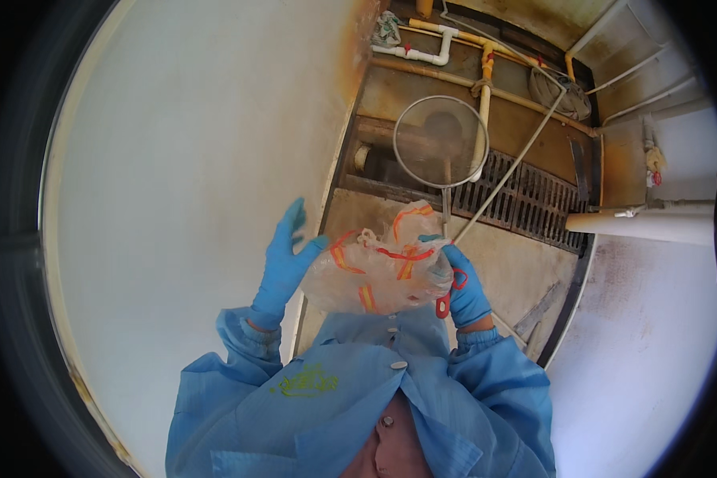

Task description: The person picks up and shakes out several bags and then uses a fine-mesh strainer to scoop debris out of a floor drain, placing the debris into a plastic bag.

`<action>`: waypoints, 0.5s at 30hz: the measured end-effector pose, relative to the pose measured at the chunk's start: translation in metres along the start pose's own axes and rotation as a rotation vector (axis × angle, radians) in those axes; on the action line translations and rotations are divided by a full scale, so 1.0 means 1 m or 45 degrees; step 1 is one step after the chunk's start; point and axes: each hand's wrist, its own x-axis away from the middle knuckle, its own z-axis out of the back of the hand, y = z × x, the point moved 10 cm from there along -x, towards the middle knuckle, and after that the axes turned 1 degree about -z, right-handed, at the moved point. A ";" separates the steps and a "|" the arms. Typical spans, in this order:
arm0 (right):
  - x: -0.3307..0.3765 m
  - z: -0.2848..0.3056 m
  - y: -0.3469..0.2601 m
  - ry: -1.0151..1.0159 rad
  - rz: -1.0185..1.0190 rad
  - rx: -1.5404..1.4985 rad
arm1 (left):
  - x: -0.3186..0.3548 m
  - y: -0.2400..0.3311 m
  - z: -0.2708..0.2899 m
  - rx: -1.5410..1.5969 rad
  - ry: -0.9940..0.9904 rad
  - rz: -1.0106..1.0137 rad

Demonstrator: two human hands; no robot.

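A clear, crumpled plastic bag (346, 271) with red and orange markings hangs in front of my body. My right hand (468, 287), in a blue glove, is closed on the bag's right side. Along with it the same hand grips a long-handled mesh skimmer (441, 142), whose round wire rim points away from me. A red handle end (443, 306) shows below the fingers; the bag hides part of the shaft. On the bag's left, my gloved left hand (283, 263) is open, thumb apart from the fingers, its thumb close to the bag's edge.
A large pale panel (191, 175) fills the left side. Beyond the skimmer lie a floor drain with a slotted metal grate (526, 195) and yellow and white pipes (486, 76). A thin pole (514, 171) slants across the grate. At right, a thick white pipe (653, 225) juts inward.
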 end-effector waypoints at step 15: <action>-0.141 -0.041 -0.097 -0.101 -0.033 0.592 | -0.123 -0.047 -0.084 0.974 -0.616 0.683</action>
